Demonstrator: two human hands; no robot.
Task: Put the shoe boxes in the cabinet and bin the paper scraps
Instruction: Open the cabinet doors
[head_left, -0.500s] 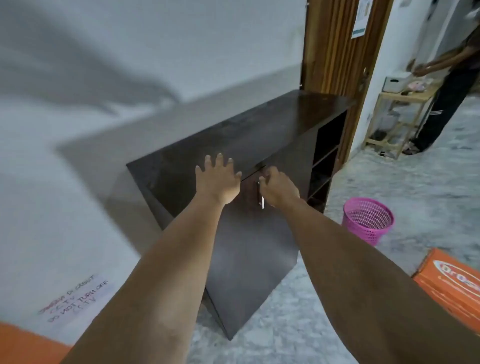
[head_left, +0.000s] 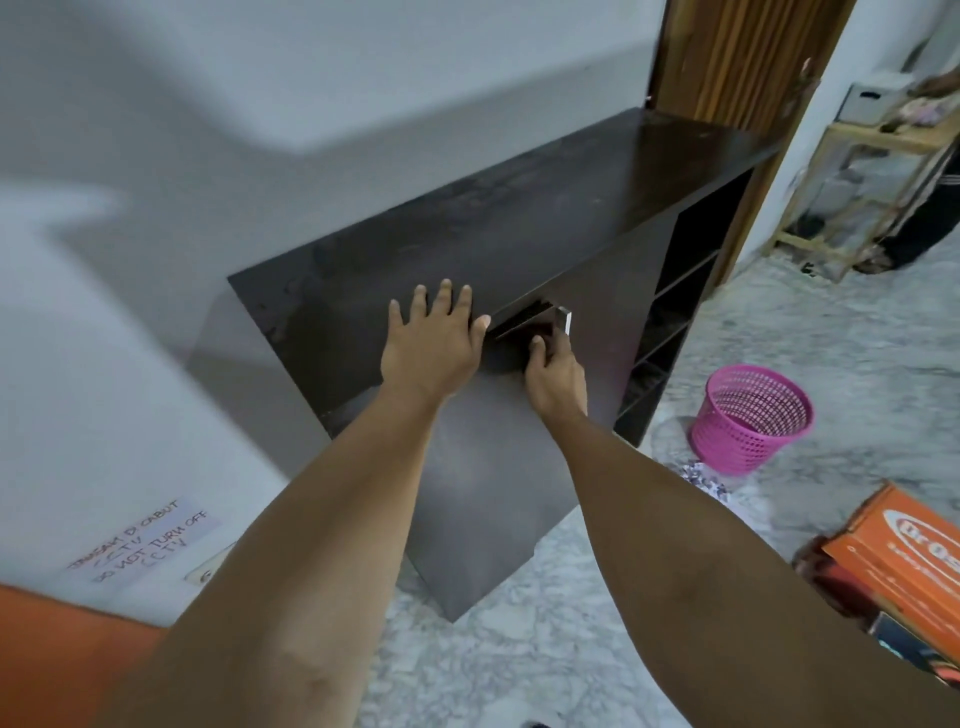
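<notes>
A dark brown cabinet (head_left: 519, 218) stands against the white wall. My left hand (head_left: 434, 343) lies flat on its top near the front edge, fingers spread. My right hand (head_left: 553, 369) curls its fingers over the top edge of the cabinet door (head_left: 483, 483), beside the silver handle (head_left: 563, 319). The door stands slightly ajar, with a dark gap at its top. An orange shoe box (head_left: 904, 556) lies on the floor at the right edge. Crumpled paper scraps (head_left: 701, 478) lie on the floor by a pink mesh bin (head_left: 748, 415).
Open shelves (head_left: 670, 322) fill the cabinet's right end. A wooden door frame (head_left: 737, 57) rises behind it. Another person stands by a light wooden rack (head_left: 852, 208) at the far right. A handwritten note (head_left: 145, 540) is stuck low on the wall.
The door has come open a crack at the top under my right hand. My view has moved closer and lower, bringing the paper scraps into sight.
</notes>
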